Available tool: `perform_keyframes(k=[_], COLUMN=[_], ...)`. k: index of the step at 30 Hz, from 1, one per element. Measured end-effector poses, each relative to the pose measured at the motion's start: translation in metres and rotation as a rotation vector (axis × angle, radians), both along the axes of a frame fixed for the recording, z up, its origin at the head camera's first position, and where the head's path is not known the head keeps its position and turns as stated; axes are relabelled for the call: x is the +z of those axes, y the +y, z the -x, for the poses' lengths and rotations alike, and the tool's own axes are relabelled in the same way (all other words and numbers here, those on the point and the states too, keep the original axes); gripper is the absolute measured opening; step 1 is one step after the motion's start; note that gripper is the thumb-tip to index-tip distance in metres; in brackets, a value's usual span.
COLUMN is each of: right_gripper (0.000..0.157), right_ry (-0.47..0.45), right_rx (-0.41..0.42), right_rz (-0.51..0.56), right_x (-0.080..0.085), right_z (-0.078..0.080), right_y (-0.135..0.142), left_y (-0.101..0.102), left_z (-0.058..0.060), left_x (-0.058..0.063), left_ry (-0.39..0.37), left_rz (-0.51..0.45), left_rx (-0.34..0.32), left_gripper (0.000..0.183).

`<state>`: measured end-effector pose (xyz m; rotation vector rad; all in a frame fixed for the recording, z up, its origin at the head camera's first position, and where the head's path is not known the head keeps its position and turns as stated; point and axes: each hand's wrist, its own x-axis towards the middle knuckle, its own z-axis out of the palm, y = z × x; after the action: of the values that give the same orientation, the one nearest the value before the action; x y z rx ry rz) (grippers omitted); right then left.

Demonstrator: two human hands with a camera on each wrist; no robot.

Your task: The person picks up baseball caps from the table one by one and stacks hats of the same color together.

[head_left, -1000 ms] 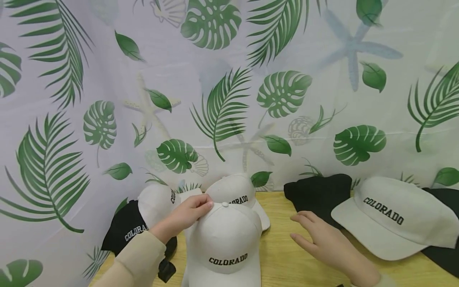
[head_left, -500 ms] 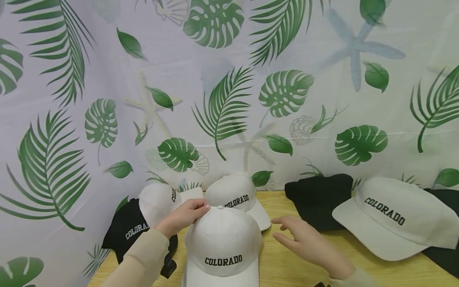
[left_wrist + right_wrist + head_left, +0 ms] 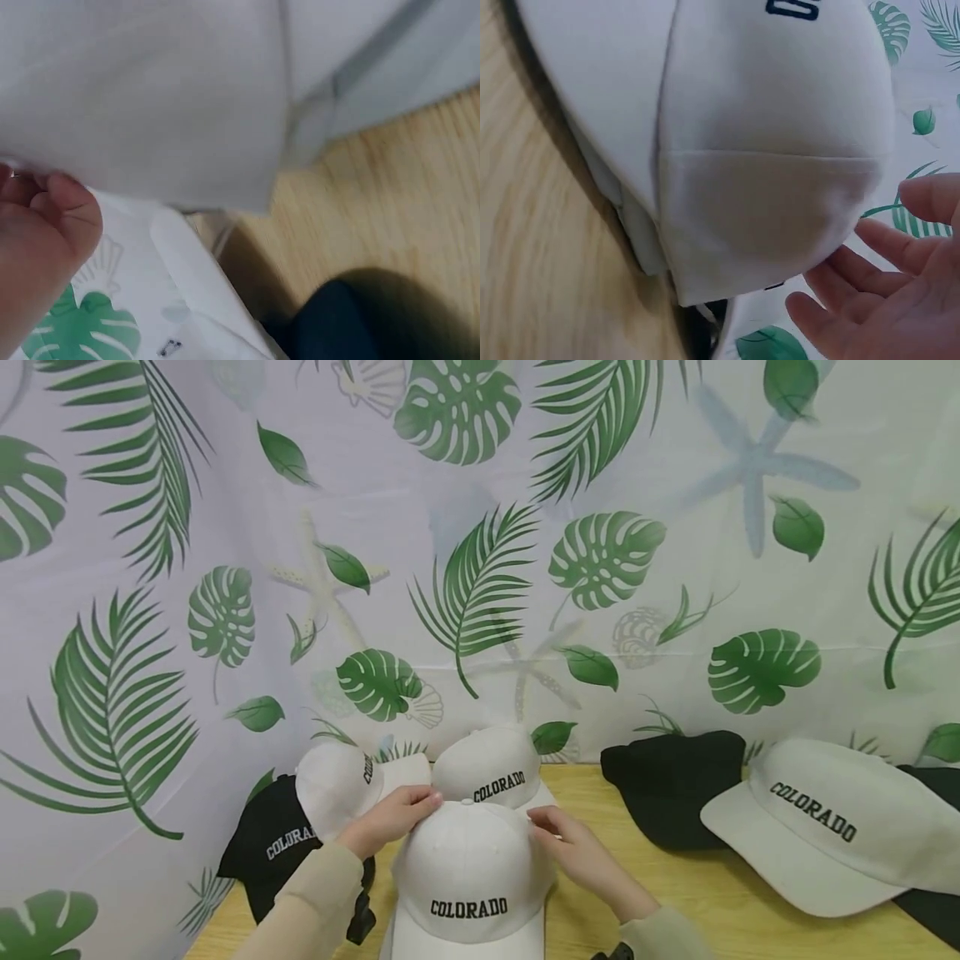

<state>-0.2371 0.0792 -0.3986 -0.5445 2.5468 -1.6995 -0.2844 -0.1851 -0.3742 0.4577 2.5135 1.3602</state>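
Note:
A white baseball cap (image 3: 468, 864) lettered COLORADO faces me at the front middle of the table, its brim running out of the head view. My left hand (image 3: 390, 818) pinches its upper back edge; in the left wrist view, curled fingers (image 3: 71, 210) meet the cloth. On the other side, my right hand (image 3: 581, 856) reaches the back of the crown. The right wrist view shows its fingers (image 3: 862, 281) fairly straight at the cap's back edge, thumb apart. Beneath this cap, another pale brim (image 3: 634, 232) peeks out.
Behind it sits another white COLORADO cap (image 3: 483, 768). To the left are a white cap (image 3: 333, 789) and a black cap (image 3: 273, 839). A black cap (image 3: 675, 785) and a larger white cap (image 3: 817, 818) lie right on the wooden table (image 3: 660, 902). A leaf-print cloth (image 3: 480, 485) hangs behind.
My right hand has moved left from above the bare wood to the front cap's back edge. The left hand keeps its pinch; the cap has shifted slightly lower in view.

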Motion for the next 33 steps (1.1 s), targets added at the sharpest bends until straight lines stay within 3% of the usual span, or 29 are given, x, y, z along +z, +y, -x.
perform_keyframes(k=[4, 9, 17, 22, 29, 33], right_gripper=[0.023, 0.015, 0.013, 0.014, 0.015, 0.017], right_ry=[-0.098, -0.159, -0.223, -0.244, -0.248, -0.299], right_rx=[-0.056, -0.092, -0.019, -0.030, -0.059, -0.021], right_rz=[0.029, 0.044, 0.126, 0.145, 0.152, 0.163], right_x=[-0.003, -0.006, -0.010, -0.014, -0.017, -0.018], right_z=[0.002, 0.003, 0.005, 0.009, 0.014, 0.016], right_y=[-0.004, -0.006, -0.008, -0.006, -0.004, 0.000], left_y=[-0.013, -0.031, -0.033, -0.030, -0.030, -0.037], left_z=[-0.001, -0.004, -0.011, -0.010, -0.006, -0.006], left_x=[-0.004, -0.010, -0.024, -0.034, -0.040, -0.042], left_ry=[-0.025, -0.096, -0.186, -0.175, -0.124, -0.183], left_rz=[0.014, -0.002, -0.133, -0.185, -0.151, -0.150], left_rx=[0.003, -0.038, -0.094, -0.071, -0.013, -0.017], left_gripper=[0.030, 0.026, 0.018, 0.017, 0.020, 0.023])
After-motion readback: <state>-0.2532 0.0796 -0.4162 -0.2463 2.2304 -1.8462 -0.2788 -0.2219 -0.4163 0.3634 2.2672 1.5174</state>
